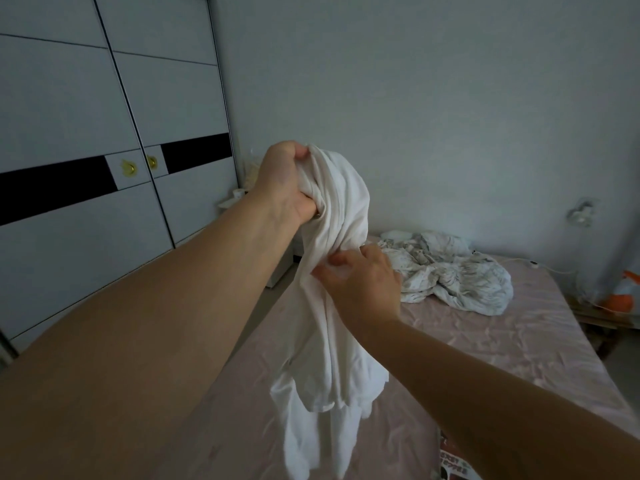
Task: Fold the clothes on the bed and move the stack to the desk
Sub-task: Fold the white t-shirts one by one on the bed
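two hands work one white garment [332, 306], held up in the air over the near left part of the bed [485, 358]. left hand [284, 181] is raised high, fingers curled tight round a bunched top portion of the cloth, so the rest hangs straight down w/ its lower end trailing toward the pink sheet. right hand [360, 282] sits lower, just right of the hanging fabric, fingertips touching and seeming to pinch a fold about midway down; the exact grip is partly hidden by the hand's own back.

judging by the drape, the garment is light, thin and very soft, prob. a t-shirt: no stiffness, it collapses into long folds and won't hold shape. not fragile, not slippery, but it bunches easily. best hold looks like shoulder seams or hem corners, one per hand, to spread it flat before folding.

far right on the bed lies a crumpled patterned blanket [450, 271]. wardrobe [104, 133] w/ sliding doors stands at left. no desk in view.
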